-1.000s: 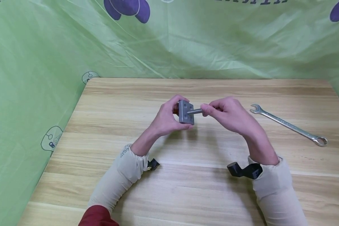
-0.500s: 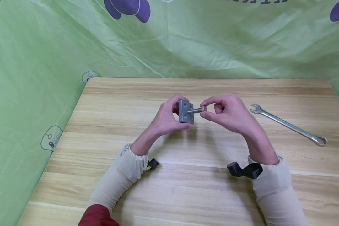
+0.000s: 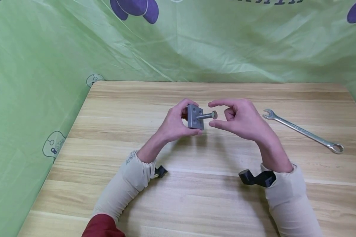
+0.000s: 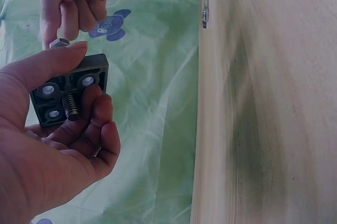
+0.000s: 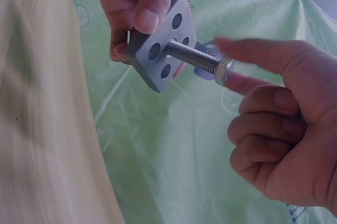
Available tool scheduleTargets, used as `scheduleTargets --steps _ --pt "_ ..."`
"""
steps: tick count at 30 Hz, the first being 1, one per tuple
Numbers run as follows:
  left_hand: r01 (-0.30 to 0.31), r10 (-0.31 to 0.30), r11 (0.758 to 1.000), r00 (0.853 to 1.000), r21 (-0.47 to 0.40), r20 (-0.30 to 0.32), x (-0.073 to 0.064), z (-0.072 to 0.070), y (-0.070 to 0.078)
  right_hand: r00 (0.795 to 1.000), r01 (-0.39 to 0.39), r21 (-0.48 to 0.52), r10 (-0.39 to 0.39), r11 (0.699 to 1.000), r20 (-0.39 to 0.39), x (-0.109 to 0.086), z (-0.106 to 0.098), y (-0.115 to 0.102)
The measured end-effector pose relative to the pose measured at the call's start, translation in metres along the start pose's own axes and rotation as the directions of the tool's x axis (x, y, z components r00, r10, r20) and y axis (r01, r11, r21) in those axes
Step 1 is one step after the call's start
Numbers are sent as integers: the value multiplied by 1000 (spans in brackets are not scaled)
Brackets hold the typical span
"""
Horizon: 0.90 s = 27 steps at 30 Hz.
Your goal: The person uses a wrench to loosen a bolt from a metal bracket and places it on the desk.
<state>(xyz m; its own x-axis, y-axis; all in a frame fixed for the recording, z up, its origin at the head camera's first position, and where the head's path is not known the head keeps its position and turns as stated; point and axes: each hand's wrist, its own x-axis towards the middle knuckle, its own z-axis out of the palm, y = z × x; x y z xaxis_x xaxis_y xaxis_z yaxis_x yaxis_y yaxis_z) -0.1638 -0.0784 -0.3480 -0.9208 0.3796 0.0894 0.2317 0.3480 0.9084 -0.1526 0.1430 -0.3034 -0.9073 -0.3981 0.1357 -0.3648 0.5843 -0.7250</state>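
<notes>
My left hand (image 3: 175, 123) holds a grey square plate (image 3: 191, 122) with holes near its corners, above the table, gripping its edges between thumb and fingers. A hex bolt (image 3: 205, 116) runs through the plate's middle, its head toward my right hand. In the left wrist view the bolt's threaded end (image 4: 70, 107) sticks out of the plate's ribbed back. Thumb and forefinger of my right hand (image 3: 240, 118) are spread around the bolt head (image 5: 224, 72), apart from it in the head view, while the other fingers are curled into the palm.
A combination wrench (image 3: 304, 132) lies slanted on the wooden table (image 3: 195, 204), right of my right hand. Green printed cloth (image 3: 225, 49) hangs behind the table and along its left side. Each wrist wears a black camera mount (image 3: 256, 178).
My right thumb and forefinger have turned on the bolt head, then parted and let go, exposing the head. My left hand and the plate stay in place.
</notes>
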Motion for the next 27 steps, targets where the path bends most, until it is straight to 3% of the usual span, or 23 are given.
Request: scheduleTargets --steps 6,12,20,27 --pt "-2 2 1000 1000 2 -13 -1 -1 -1 990 -128 -20 129 992 57 2 -2 1" --pt "3 -3 1000 1000 7 -7 -1 1 0 974 -202 -19 203 979 100 1 0 1" --pt "-20 20 999 1000 29 -3 -1 2 2 979 -184 -16 185 983 84 -1 -2 0" --pt "-17 17 1000 1000 17 1 -2 1 4 997 -81 18 81 997 -19 -3 -1 1"
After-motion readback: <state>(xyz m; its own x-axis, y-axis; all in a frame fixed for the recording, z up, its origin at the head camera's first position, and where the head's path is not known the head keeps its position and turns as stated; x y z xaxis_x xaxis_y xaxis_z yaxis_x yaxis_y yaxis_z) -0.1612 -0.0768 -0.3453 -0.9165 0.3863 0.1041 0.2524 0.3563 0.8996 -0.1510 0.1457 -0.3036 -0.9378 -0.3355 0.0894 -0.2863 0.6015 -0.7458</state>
